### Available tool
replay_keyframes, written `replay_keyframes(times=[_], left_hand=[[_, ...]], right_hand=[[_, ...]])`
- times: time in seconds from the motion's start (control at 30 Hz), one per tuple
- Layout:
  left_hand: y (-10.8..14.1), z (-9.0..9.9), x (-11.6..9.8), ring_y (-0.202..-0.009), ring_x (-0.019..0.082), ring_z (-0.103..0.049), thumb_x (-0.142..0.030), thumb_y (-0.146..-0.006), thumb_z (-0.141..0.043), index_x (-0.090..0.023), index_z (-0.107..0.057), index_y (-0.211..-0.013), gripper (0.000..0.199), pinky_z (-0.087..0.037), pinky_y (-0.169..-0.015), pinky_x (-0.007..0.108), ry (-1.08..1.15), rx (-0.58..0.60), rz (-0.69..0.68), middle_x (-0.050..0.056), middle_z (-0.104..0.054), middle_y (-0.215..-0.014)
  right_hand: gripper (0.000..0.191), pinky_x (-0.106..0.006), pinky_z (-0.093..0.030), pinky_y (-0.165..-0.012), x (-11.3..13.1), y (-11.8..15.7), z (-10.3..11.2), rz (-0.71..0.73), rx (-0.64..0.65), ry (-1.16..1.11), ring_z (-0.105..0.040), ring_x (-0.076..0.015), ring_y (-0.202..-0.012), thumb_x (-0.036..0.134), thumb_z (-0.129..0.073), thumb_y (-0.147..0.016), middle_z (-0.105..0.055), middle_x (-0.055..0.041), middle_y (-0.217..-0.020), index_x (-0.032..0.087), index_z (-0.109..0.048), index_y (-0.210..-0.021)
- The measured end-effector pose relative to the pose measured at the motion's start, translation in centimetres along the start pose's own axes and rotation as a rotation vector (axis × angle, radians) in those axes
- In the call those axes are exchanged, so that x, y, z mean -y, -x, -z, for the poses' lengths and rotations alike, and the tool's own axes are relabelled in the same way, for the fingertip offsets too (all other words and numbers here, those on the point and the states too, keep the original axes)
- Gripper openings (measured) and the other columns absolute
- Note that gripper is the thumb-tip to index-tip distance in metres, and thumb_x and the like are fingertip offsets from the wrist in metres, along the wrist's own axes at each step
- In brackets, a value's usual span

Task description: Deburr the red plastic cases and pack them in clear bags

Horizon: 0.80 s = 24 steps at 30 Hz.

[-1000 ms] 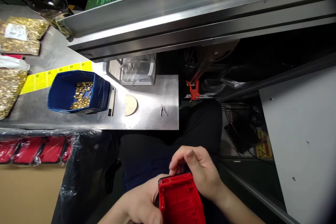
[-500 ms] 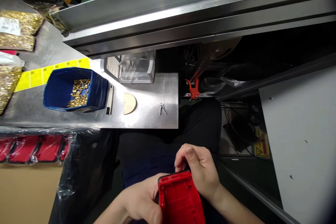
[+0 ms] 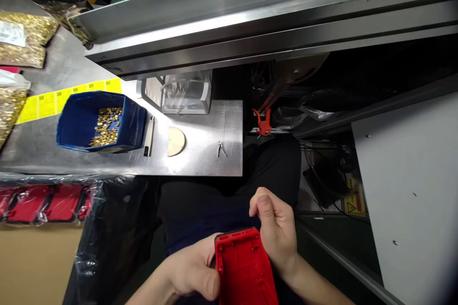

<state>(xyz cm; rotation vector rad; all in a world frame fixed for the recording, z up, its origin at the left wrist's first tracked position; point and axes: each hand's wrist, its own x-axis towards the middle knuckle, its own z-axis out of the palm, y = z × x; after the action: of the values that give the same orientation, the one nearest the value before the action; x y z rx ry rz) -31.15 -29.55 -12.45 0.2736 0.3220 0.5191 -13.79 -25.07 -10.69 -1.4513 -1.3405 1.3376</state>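
2 hands, left gripping cut-off red housing, right curled beside it.

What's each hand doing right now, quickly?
Left hand: closed around the side of the red casing.
Right hand: fingers curled, at the casing's other side; whether it holds anything cannot be told.

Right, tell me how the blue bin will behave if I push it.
The blue bin looks stiff, its moulded walls holding their shape. It should slide rather than tip, sitting broad on the smooth metal bench. The loose brass-coloured pieces would probably shift, being heaped unevenly inside.
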Motion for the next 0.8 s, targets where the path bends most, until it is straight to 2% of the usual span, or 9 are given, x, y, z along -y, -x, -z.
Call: replay_keyframes(times=[0.17, 0.3, 0.37, 0.47, 0.53, 0.57, 0.63, 0.7, 0.8], left_hand=[[0.1, 0.2, 0.2, -0.080, 0.018, -0.063, -0.065, -0.061, -0.091, -0.007, -0.075, -0.111, 0.079, -0.051, -0.080, 0.024, -0.007, 0.001, 0.011, 0.010, -0.071, -0.093], [0.3, 0.1, 0.4, -0.101, 0.032, -0.068, -0.066, -0.060, -0.091, -0.008, -0.069, -0.124, 0.090, -0.051, -0.093, 0.038, -0.003, 0.030, 0.044, 0.016, -0.072, -0.107], [0.3, 0.0, 0.2, -0.107, 0.035, -0.067, -0.064, -0.060, -0.092, -0.009, -0.064, -0.132, 0.095, -0.050, -0.096, 0.041, -0.007, 0.052, 0.043, 0.016, -0.071, -0.113], [0.3, -0.2, -0.2, -0.097, 0.028, -0.068, -0.065, -0.064, -0.089, -0.009, -0.069, -0.125, 0.086, -0.050, -0.089, 0.033, -0.036, 0.036, 0.030, 0.014, -0.071, -0.111], [0.5, -0.2, -0.3, -0.087, 0.022, -0.065, -0.066, -0.061, -0.090, -0.008, -0.073, -0.115, 0.081, -0.048, -0.082, 0.028, -0.032, 0.013, 0.032, 0.012, -0.071, -0.108], [0.6, -0.2, -0.2, -0.083, 0.019, -0.062, -0.065, -0.059, -0.092, -0.009, -0.074, -0.112, 0.079, -0.047, -0.079, 0.026, -0.009, 0.003, 0.036, 0.010, -0.070, -0.105], [1.0, -0.1, 0.3, -0.078, 0.016, -0.058, -0.058, -0.051, -0.098, -0.011, -0.073, -0.111, 0.080, -0.045, -0.074, 0.023, 0.066, -0.019, 0.034, 0.006, -0.068, -0.098], [1.4, 0.0, 0.9, -0.082, 0.019, -0.062, -0.053, -0.048, -0.100, -0.011, -0.072, -0.113, 0.082, -0.047, -0.075, 0.024, 0.124, -0.050, 0.007, 0.007, -0.069, -0.096], [1.8, 0.2, 1.6, -0.102, 0.036, -0.068, -0.063, -0.059, -0.092, -0.007, -0.068, -0.125, 0.090, -0.053, -0.087, 0.039, 0.181, -0.105, -0.069, 0.019, -0.072, -0.110]], right_hand=[[0.048, -0.025, -0.051, -0.066, -0.1, -0.2, 0.2, -0.035, 0.216, -0.126, -0.070, -0.0146, -0.067, 0.039, -0.040, -0.109, -0.073, -0.0036, -0.070, 0.019, -0.075, -0.083], [0.054, -0.026, -0.042, -0.059, -0.9, -1.5, 1.3, 0.173, 0.023, 0.094, -0.054, -0.0112, -0.051, 0.038, -0.046, -0.106, -0.057, -0.0012, -0.052, 0.018, -0.059, -0.058], [0.054, -0.025, -0.041, -0.057, -0.6, -2.5, 1.7, 0.148, 0.028, 0.116, -0.051, -0.0113, -0.051, 0.044, -0.045, -0.106, -0.054, -0.0006, -0.053, 0.018, -0.061, -0.061], [0.057, -0.025, -0.049, -0.063, 1.0, -3.5, 2.1, 0.001, 0.472, 0.008, -0.065, -0.0145, -0.067, 0.059, -0.037, -0.106, -0.071, -0.0043, -0.076, 0.019, -0.076, -0.092], [0.058, -0.026, -0.052, -0.071, 1.9, -3.3, 2.4, 0.037, 0.725, 0.026, -0.071, -0.0165, -0.080, 0.061, -0.035, -0.105, -0.077, -0.0054, -0.092, 0.021, -0.077, -0.104], [0.054, -0.027, -0.052, -0.073, 2.0, -3.0, 2.7, 0.104, 0.770, 0.057, -0.073, -0.0168, -0.083, 0.058, -0.038, -0.106, -0.078, -0.0051, -0.096, 0.022, -0.078, -0.104], [0.043, -0.028, -0.050, -0.071, 1.5, -2.2, 3.6, 0.288, 0.679, 0.071, -0.072, -0.0163, -0.073, 0.049, -0.046, -0.106, -0.078, -0.0035, -0.082, 0.022, -0.078, -0.097], [0.043, -0.027, -0.046, -0.060, 0.3, -2.0, 4.5, 0.335, 0.391, 0.055, -0.063, -0.0139, -0.054, 0.044, -0.047, -0.106, -0.067, -0.0003, -0.057, 0.021, -0.074, -0.082], [0.047, -0.025, -0.036, -0.048, -1.5, -3.9, 4.2, 0.060, 0.055, 0.216, -0.048, -0.0113, -0.042, 0.047, -0.045, -0.106, -0.049, 0.0039, -0.045, 0.020, -0.065, -0.074]])
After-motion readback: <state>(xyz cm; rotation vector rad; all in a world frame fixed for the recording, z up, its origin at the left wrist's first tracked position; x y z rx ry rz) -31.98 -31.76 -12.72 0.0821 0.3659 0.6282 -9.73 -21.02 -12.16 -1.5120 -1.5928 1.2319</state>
